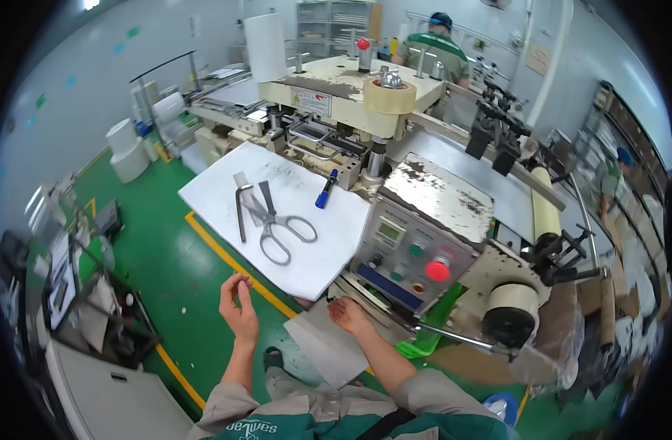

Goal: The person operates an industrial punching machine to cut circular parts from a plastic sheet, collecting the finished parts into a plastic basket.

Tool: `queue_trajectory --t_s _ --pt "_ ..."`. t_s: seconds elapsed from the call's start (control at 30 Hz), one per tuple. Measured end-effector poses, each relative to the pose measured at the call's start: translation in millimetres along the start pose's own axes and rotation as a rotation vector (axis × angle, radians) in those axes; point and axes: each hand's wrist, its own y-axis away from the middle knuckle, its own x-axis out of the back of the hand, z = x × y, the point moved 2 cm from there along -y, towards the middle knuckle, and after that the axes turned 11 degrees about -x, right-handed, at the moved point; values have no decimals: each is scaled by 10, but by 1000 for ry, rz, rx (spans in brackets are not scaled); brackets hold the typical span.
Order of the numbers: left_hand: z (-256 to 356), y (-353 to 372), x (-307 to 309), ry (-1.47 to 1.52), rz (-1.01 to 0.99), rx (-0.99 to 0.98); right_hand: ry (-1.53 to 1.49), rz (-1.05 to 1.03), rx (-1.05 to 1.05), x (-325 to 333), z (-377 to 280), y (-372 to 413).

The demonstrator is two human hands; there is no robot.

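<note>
My left hand (239,308) is raised in front of the machine's table, its fingers loosely bent and nothing in them. My right hand (348,316) is at the machine's front edge, just below the control box (405,253). Its fingers are curled in, and I cannot tell what they hold. A greyish sheet (325,345) hangs right below this hand and overlaps it. On the white sheet-covered table (307,264) beyond my hands lie large metal scissors (271,224), a hex key (240,213) and a blue marker (326,189).
A worn press-like machine (343,84) stands ahead, with a roll of tape (389,96) on top. The control box carries a red stop button (438,269). A cart (105,323) and a cabinet (116,389) are at left. One person (438,48) works behind the machine, another (613,180) at far right.
</note>
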Motion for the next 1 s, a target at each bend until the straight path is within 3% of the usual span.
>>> queue_trajectory --t_s 0.1,0.13,0.3,0.33,0.43,0.5,0.77,0.83,0.87,0.9,0.93,0.97,1.0 --pt "-526 -571 -53 44 -118 -1 124 43 218 -344 84 -171" --pt "-665 -783 -66 -77 -164 -105 116 23 304 -474 111 -238" --pt "-1187 -1553 -204 -242 -581 -6 -323 36 424 -705 374 -506" --pt "-1274 -1603 -249 -288 -625 -87 -372 54 462 -713 412 -510" --pt "-1338 -1726 -338 -296 -751 -23 -494 93 553 -716 452 -562" --pt "-1412 -1780 -347 -207 -727 38 -560 113 602 -702 480 -616" --pt "-1530 -1772 -314 -72 -563 -44 -743 125 764 -470 453 -853" --pt "-1439 -1812 -269 -91 -557 33 -822 113 846 -365 555 -887" --pt "-1447 -1845 -281 -143 -573 -41 -847 112 885 -237 798 -926" --pt "-1518 -1850 -267 -205 -598 -112 -851 151 886 -85 1098 -928" --pt "-1536 -1830 -184 -280 -629 -165 -626 320 532 266 1562 -859" --pt "-1472 -1852 -171 -343 -770 -33 -644 370 596 185 1857 -579" --pt "-1409 -1896 -179 -428 -863 -31 -586 513 556 232 2152 -267"
